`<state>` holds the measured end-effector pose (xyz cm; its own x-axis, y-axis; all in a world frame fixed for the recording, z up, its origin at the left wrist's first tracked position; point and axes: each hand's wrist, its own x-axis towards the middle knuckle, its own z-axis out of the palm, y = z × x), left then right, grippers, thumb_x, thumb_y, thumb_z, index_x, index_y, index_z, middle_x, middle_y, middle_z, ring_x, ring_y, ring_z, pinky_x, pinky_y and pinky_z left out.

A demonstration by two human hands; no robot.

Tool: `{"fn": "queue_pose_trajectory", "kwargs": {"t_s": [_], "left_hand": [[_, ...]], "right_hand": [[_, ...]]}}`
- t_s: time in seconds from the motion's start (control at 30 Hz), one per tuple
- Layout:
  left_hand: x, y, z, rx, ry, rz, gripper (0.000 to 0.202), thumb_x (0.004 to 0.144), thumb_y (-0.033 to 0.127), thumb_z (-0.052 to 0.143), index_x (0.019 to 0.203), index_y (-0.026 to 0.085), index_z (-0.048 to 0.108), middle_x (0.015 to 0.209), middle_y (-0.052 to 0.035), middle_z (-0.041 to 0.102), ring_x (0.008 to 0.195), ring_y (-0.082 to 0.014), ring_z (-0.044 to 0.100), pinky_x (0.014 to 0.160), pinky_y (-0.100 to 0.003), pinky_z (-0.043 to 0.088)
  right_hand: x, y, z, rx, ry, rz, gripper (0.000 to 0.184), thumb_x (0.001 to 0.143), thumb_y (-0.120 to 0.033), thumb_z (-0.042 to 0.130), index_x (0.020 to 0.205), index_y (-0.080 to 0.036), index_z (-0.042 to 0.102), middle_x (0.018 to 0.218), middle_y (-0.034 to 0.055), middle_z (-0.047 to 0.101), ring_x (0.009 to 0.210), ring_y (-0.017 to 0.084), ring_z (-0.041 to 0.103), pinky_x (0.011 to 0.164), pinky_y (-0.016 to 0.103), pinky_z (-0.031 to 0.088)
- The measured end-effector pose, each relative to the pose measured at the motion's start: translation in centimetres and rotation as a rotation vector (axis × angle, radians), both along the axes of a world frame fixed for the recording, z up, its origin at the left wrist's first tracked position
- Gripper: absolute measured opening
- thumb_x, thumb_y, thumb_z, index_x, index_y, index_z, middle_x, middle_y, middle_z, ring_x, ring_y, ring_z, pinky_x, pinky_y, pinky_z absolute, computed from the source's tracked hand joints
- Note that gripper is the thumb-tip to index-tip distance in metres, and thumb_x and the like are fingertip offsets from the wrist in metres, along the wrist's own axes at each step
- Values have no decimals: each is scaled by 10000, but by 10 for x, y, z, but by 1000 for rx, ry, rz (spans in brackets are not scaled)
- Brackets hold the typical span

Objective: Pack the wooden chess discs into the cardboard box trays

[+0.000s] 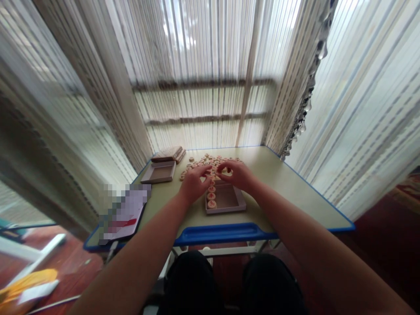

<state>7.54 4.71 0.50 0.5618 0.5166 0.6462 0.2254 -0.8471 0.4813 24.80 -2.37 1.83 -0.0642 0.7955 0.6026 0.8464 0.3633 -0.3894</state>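
Forearms [295, 227] from seven and five o'clock | left hand [194, 183], right hand [239, 174] curled, twelve o'clock of open box [228, 199]; grasp: I can't tell | discs [211, 196] along its nine-o'clock side

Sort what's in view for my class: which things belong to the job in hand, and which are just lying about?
Apparently in use:
left hand and right hand, fingertips close together
loose round pieces, spread around and beyond them
near box, with red-marked pieces along its left side

Apparently lying about:
far box
brown stack behind it
partly blurred flat thing
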Motion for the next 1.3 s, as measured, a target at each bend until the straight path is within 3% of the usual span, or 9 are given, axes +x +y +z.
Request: {"fn": "queue_pose_trajectory", "kwargs": {"t_s": [0.1, 0.17, 0.37, 0.6, 1.03, 1.2, 1.3], "left_hand": [[-3, 5, 0, 75, 76, 179, 314, 704, 119, 456, 961, 164, 631, 931, -47, 671, 796, -148, 623, 791, -283, 493], [-4, 7, -1, 106, 150, 223, 266, 721, 139, 442, 871, 179, 658, 861, -33, 682, 799, -158, 616, 794, -283, 479], [-3, 9, -3, 119, 312, 235, 261, 742, 190, 427, 772, 198, 685, 798, -28, 695, 764, -167, 621, 766, -284, 466], [-2, 9, -4, 124, 351, 242, 268, 741, 209, 430, 747, 204, 698, 745, -33, 693, 717, -168, 620, 739, -271, 461], [-2, 10, -6, 129, 344, 249, 274, 744, 209, 420, 746, 193, 693, 745, -40, 693, 713, -158, 617, 717, -255, 445], [-3, 12, -7, 129, 321, 231, 268, 736, 199, 420, 720, 190, 687, 720, -36, 687, 694, -158, 613, 697, -257, 444], [-2, 12, -6, 118, 308, 229, 267, 733, 193, 420, 717, 184, 686, 723, -40, 687, 698, -160, 615, 694, -259, 445]], "right_hand": [[2, -4, 1, -68, -85, 21, 103, 702, -267, 609, 763, -193, 646, 748, 2, 644, 653, 109, 529, 641, 214, 384], [3, -5, -1, -124, -141, 46, 101, 692, -282, 620, 741, -199, 652, 742, 1, 640, 677, 115, 538, 647, 214, 382], [2, -5, -7, -247, -209, 132, 100, 701, -271, 603, 724, -215, 682, 715, 2, 643, 688, 124, 559, 655, 224, 389], [2, -2, -10, -172, -233, 174, 96, 708, -250, 604, 717, -209, 690, 797, 19, 616, 717, 126, 557, 663, 230, 404], [4, 3, -14, -185, -203, 247, 107, 714, -192, 590, 743, -183, 692, 786, 20, 609, 700, 109, 539, 665, 212, 392], [6, -3, -4, -197, -190, 124, 184, 719, -308, 600, 843, -196, 676, 772, 14, 596, 694, 113, 524, 647, 213, 380], [20, -5, 4, -189, -181, -117, 230, 756, -333, 550, 902, -195, 660, 760, 22, 598, 693, 120, 520, 652, 221, 371]]}}
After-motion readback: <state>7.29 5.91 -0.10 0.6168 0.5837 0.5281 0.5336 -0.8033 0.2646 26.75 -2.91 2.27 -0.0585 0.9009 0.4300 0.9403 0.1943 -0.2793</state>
